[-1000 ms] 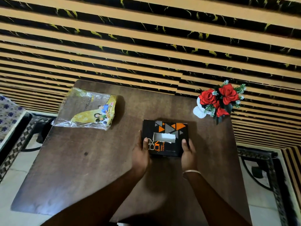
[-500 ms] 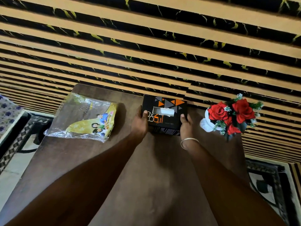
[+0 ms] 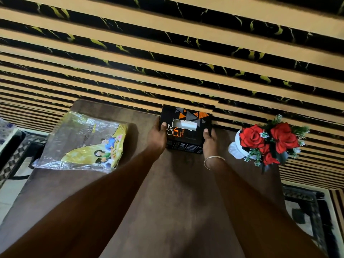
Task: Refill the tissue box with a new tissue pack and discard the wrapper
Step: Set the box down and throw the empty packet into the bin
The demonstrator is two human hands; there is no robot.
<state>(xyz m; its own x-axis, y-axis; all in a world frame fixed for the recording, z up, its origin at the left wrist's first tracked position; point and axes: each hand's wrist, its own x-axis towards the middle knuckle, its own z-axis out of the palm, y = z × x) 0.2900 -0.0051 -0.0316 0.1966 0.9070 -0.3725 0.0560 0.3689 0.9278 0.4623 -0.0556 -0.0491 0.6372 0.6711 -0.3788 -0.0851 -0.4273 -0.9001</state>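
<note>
Tissue box [image 3: 186, 130], black card with orange and grey triangles, sits at the far edge of the brown counter [image 3: 176, 202], close against the striped wall. White tissue shows through the torn slot in its top. The left hand [image 3: 158, 138] clasps its left end, thumb laid over the top edge; the right hand [image 3: 209, 139], a bangle [image 3: 214, 161] at the wrist, clasps the right end the same way. Both grips are pressed onto the box, one at each short end, and whether its base rests fully on the counter or is slightly raised cannot be told.

By its look the box is light, thin cardboard: stiff enough to carry by the ends, but likely to buckle if squeezed across the top, where the slot weakens the panel. Holding the two short ends, low and near the corners, seems the safest hold.

To the left, well apart from the box, lies the crinkled clear-and-yellow wrapper [image 3: 83, 144], flat and apparently empty. It should be very light, slippery and noisy film, best pinched at an edge or crumpled into the palm. Since the tissue appears to be inside the box, discarding this wrapper is probably what remains. A white vase of red artificial roses [image 3: 268, 140] stands near the box's right end, close enough to be knocked.
</note>
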